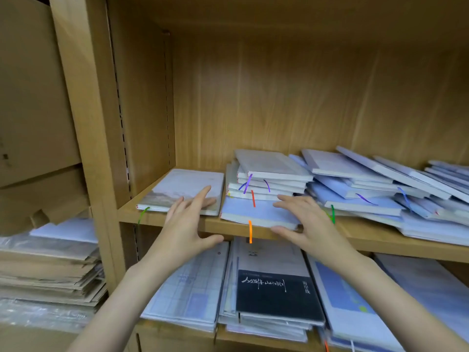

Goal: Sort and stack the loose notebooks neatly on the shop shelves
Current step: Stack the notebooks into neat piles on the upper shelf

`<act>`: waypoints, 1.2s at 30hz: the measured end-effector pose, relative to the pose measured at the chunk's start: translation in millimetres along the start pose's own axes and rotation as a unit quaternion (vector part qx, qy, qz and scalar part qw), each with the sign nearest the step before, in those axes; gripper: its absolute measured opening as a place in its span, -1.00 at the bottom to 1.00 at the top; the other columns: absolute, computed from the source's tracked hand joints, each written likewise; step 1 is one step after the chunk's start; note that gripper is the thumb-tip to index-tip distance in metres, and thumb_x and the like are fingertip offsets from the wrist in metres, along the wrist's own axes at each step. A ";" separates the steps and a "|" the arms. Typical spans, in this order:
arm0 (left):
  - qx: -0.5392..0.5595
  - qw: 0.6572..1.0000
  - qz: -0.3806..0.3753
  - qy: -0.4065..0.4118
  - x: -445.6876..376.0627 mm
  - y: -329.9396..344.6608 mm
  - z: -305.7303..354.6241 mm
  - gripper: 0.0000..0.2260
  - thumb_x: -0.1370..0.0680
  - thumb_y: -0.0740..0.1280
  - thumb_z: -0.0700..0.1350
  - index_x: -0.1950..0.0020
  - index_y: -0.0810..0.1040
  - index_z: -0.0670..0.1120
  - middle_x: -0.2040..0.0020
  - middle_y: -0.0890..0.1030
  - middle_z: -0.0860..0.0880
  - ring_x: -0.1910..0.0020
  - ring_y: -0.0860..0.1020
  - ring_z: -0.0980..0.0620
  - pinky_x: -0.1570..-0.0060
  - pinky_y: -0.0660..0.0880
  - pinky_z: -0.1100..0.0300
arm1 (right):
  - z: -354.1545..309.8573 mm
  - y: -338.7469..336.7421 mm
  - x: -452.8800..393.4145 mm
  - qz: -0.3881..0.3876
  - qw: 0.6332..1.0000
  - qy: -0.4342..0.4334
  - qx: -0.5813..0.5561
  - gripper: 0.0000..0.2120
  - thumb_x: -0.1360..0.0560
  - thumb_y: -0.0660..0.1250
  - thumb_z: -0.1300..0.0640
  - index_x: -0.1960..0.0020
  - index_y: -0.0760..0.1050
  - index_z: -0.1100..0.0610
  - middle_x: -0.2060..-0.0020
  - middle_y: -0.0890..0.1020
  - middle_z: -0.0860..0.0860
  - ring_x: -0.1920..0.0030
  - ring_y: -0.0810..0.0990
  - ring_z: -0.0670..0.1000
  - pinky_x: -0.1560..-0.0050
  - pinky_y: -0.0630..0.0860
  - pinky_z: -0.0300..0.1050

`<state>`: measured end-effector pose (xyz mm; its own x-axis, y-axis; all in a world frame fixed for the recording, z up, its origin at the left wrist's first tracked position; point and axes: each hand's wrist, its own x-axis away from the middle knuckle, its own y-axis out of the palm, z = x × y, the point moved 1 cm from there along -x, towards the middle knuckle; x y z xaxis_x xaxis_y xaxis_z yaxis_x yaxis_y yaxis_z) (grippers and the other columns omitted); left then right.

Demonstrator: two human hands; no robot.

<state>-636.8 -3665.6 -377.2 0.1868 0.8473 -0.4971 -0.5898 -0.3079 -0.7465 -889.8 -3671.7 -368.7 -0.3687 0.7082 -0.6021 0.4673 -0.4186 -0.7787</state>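
Notebooks (261, 212) piled askew; right-side pile (431, 199) cut off by frame.

Upper shelf (228, 228): single notebook (187, 186) at left, lying flat; short stack of notebooks (269, 184) just right of it; slumped heap of notebooks (380, 189) farther right, leaning against the stack. Lower shelf (177, 337), beneath: three flat piles side by side, the middle pile (274, 288) directly under the stack. Outside the left upright: separate pile of wrapped packs (48, 270).
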 end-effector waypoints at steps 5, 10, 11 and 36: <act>-0.035 0.999 0.020 0.008 -0.3 5.5 9.1 -0.21 -0.44 0.40 0.11 -0.51 0.00 0.07 -0.36 0.35 0.17 -0.43 0.15 0.07 -0.42 -0.14 0.18 | 2.5 7.5 13.0 0.002 0.998 0.019 0.064 -0.38 -0.41 0.06 -0.30 -0.25 0.52 0.06 -0.22 0.56 -0.07 -0.27 0.40 -0.09 -0.15 0.46 -0.07; 0.031 0.998 0.046 0.041 -13.4 11.1 32.1 -0.32 -0.41 0.32 0.16 -0.47 0.17 0.01 -0.27 0.46 0.11 -0.27 0.35 0.00 -0.26 0.13 0.20 | 13.9 -24.5 17.2 0.046 0.998 0.028 -0.033 -0.50 -0.44 0.19 -0.20 -0.20 0.55 0.11 -0.07 0.56 -0.13 -0.09 0.45 -0.18 -0.13 0.29 -0.38; 0.043 0.996 0.055 0.051 -17.9 13.1 36.4 -0.35 -0.43 0.34 0.11 -0.46 0.20 -0.01 -0.28 0.46 0.10 -0.26 0.37 0.00 -0.20 0.18 0.23 | 18.5 -36.0 18.7 0.074 0.996 0.031 -0.034 -0.56 -0.45 0.26 -0.15 -0.18 0.56 0.10 -0.04 0.56 -0.12 -0.02 0.48 -0.17 -0.09 0.33 -0.37; 0.243 0.962 -0.037 -0.122 -57.0 4.0 32.3 -0.20 -0.44 0.43 -0.24 -0.52 0.00 -0.10 -0.38 0.41 -0.09 -0.32 0.42 0.02 -0.32 0.33 0.13 | 2.2 -27.8 -110.7 -0.033 0.993 0.041 0.110 -0.76 -0.55 0.23 -0.09 0.04 0.55 0.05 0.18 0.61 0.11 0.01 0.55 0.21 0.10 0.44 0.02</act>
<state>-675.2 -3701.1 -337.5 0.0870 0.9536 -0.2881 -0.8910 -0.0549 -0.4507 -863.7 -3739.7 -280.8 -0.3223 0.7778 -0.5396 0.2537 -0.4782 -0.8408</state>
